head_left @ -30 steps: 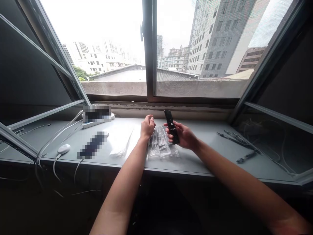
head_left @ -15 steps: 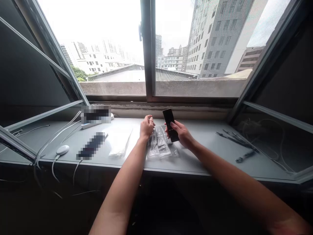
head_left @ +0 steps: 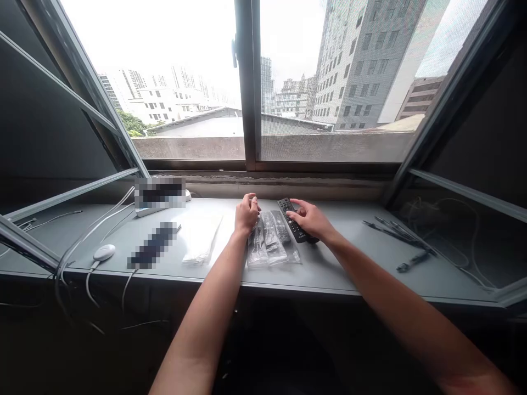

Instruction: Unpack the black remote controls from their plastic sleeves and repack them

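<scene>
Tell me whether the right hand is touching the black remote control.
Touching: the head view shows the right hand lying over the black remote control, covering part of it.

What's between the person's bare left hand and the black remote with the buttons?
In the head view, a clear plastic packet with dark items inside lies between the left hand and the black remote control.
</scene>
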Tool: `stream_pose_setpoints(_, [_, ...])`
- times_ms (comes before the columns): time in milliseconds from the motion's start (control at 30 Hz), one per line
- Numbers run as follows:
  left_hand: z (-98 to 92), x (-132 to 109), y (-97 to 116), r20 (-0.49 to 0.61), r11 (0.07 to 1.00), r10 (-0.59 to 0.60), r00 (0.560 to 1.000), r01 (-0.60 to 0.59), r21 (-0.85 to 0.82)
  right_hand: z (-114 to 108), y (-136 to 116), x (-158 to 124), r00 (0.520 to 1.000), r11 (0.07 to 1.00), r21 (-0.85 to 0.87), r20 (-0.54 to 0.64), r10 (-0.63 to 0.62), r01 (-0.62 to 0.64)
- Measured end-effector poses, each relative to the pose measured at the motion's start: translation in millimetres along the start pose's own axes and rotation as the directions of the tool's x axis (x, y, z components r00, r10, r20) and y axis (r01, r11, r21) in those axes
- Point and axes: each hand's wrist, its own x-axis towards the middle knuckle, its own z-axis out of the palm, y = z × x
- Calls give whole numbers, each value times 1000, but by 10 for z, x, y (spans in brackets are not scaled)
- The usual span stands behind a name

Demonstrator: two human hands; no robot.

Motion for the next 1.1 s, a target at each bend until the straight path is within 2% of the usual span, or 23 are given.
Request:
stream_pose_setpoints(133, [3,3,-7,14,1000,-8,1000,8,15,8,109,37,1000,975,-222,-20,3,-7])
stream_pose_setpoints(400, [10,6,-13,20,1000,5,1000,-6,22,105,257,92,1000,914,-405,25,-8,17])
stream_pose_setpoints(533, [3,-4,7,19,1000,0,1000,0,13,149,315,115,999,857,-513,3,49,-40])
stream_pose_setpoints(933, [4,-6,-1,30,1000,-19,999,18,26,162,344,125,1000,845,-534,13,17,-7])
stream_pose_setpoints(1033, [10,-4,-13,31,999,-22,999,21,34,181,290,84,997,856,-512,26,-66,70])
stream_pose_setpoints(1100, [13,1,-21,28,999,-15,999,14,42,182,220,45,985,869,-463,98,-145,174])
